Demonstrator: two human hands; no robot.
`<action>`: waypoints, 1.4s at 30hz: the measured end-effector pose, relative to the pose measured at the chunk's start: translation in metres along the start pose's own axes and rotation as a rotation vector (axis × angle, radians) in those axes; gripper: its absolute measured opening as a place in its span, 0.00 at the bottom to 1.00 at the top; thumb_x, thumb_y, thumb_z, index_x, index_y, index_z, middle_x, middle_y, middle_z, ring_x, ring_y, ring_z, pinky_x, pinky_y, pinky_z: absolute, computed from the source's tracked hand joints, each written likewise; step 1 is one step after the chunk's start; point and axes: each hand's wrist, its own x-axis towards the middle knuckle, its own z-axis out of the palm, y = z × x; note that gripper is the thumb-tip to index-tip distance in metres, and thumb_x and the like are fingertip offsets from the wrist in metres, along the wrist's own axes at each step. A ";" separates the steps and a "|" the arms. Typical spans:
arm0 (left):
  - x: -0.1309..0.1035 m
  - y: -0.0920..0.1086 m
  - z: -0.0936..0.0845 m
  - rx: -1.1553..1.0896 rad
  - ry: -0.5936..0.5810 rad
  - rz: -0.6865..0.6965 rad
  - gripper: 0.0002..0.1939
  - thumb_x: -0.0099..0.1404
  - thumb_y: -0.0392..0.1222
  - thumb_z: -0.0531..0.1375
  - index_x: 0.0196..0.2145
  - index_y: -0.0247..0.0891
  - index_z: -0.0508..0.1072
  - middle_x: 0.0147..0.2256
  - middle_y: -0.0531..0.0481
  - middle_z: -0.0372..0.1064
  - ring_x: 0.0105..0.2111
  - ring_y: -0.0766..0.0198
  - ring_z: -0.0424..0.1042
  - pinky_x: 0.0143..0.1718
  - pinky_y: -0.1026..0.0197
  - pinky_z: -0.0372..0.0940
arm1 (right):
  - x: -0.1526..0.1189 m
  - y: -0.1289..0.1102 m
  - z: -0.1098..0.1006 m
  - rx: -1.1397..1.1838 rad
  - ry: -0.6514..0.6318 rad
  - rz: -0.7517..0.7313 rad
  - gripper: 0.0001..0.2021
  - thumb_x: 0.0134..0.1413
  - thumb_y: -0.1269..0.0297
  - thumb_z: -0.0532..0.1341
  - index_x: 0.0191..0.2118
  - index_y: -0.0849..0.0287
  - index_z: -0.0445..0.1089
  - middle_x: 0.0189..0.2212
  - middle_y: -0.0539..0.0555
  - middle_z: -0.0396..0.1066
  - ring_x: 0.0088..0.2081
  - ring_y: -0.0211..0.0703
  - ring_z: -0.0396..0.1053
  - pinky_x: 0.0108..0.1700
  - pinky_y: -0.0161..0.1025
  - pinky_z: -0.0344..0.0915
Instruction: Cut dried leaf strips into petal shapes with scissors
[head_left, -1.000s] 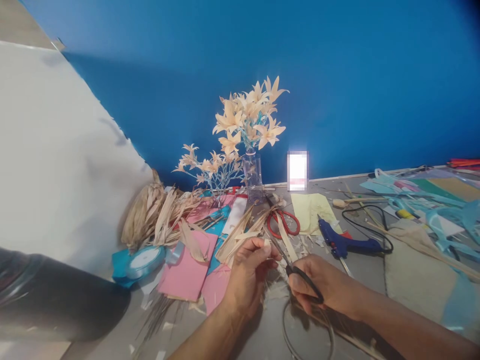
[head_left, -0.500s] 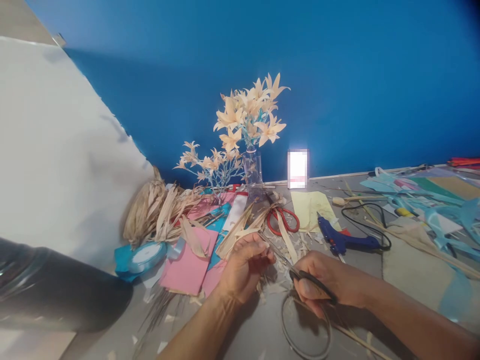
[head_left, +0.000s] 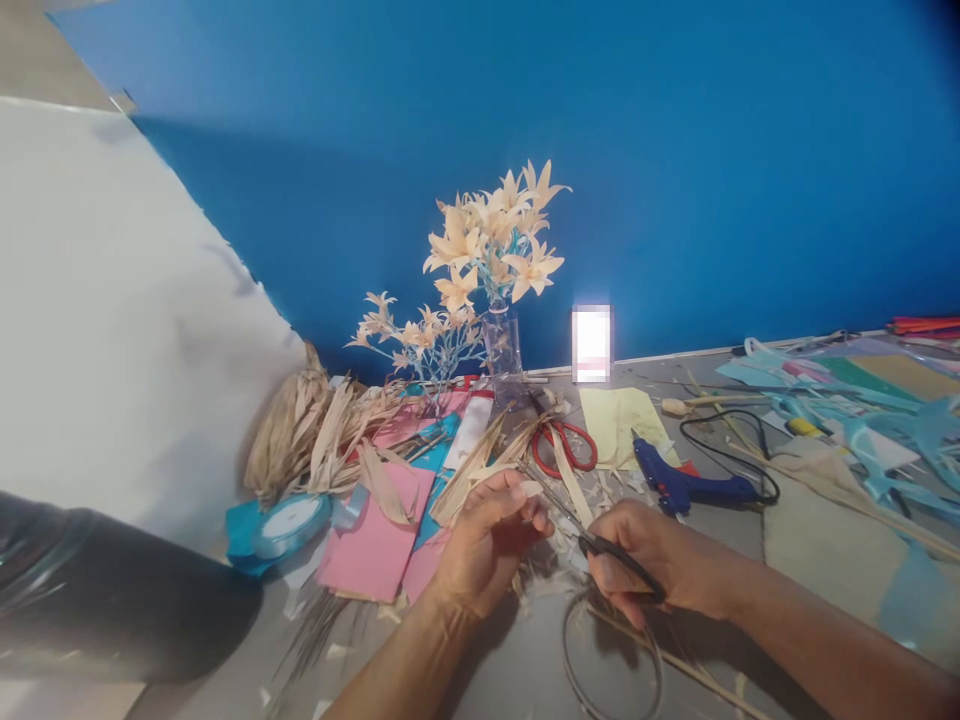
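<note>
My left hand (head_left: 487, 545) is closed in a pinch, with a small pale piece of dried husk (head_left: 531, 489) between thumb and fingertips. In my right hand (head_left: 660, 555) is a pair of black-handled scissors (head_left: 624, 566), fingers wrapped round the handles. Their metal blades point up and left, close beside the husk piece; whether they touch it I cannot tell. Under my right hand lies a ring of wire (head_left: 566, 640) on the grey table (head_left: 495, 670). Red-handled scissors (head_left: 562, 448) lie just beyond my hands among husk strips and scraps.
A blue glue gun (head_left: 690, 485) with a black cord lies to the right. Cream flowers stand in a clear vase (head_left: 502, 355) by the blue wall. Pink sheets (head_left: 375, 545), a ribbon roll (head_left: 296, 522) and a husk bundle (head_left: 289, 430) are left, near a dark cylinder (head_left: 112, 590).
The pale husk piece shows more plainly at my left fingertips. Both hands keep nearly the same places, and the view has shifted slightly.
</note>
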 end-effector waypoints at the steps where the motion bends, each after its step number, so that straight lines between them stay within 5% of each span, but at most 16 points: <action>1: 0.000 0.000 0.000 0.006 0.011 0.012 0.11 0.54 0.39 0.68 0.22 0.36 0.70 0.22 0.54 0.63 0.25 0.66 0.65 0.33 0.60 0.64 | 0.000 0.001 0.000 0.000 0.000 0.003 0.24 0.53 0.46 0.64 0.20 0.63 0.67 0.16 0.50 0.67 0.17 0.29 0.54 0.18 0.29 0.47; 10: 0.000 0.001 0.001 0.021 0.089 0.057 0.11 0.52 0.39 0.70 0.26 0.37 0.70 0.25 0.53 0.69 0.26 0.65 0.70 0.33 0.62 0.65 | 0.000 -0.004 0.005 -0.004 -0.014 0.034 0.24 0.50 0.43 0.65 0.23 0.61 0.65 0.17 0.50 0.68 0.18 0.31 0.56 0.20 0.30 0.50; 23: 0.001 -0.002 0.000 0.023 0.098 0.081 0.12 0.53 0.41 0.71 0.26 0.36 0.71 0.26 0.52 0.72 0.27 0.65 0.71 0.34 0.61 0.66 | 0.001 -0.005 0.006 -0.007 0.023 -0.014 0.32 0.53 0.36 0.61 0.16 0.62 0.65 0.11 0.48 0.58 0.15 0.30 0.50 0.18 0.34 0.42; 30: -0.001 -0.002 0.003 0.160 0.082 0.154 0.10 0.54 0.39 0.69 0.25 0.37 0.70 0.25 0.52 0.69 0.26 0.66 0.68 0.33 0.63 0.62 | 0.004 -0.009 0.007 0.054 0.100 -0.061 0.31 0.53 0.36 0.59 0.18 0.62 0.67 0.14 0.51 0.63 0.16 0.30 0.52 0.19 0.33 0.45; 42: -0.006 -0.003 0.011 0.313 0.136 0.183 0.08 0.56 0.39 0.66 0.25 0.39 0.70 0.24 0.51 0.69 0.28 0.64 0.67 0.35 0.62 0.61 | 0.002 -0.008 0.008 0.015 -0.004 -0.062 0.32 0.54 0.34 0.58 0.20 0.62 0.68 0.17 0.53 0.67 0.17 0.31 0.55 0.20 0.31 0.48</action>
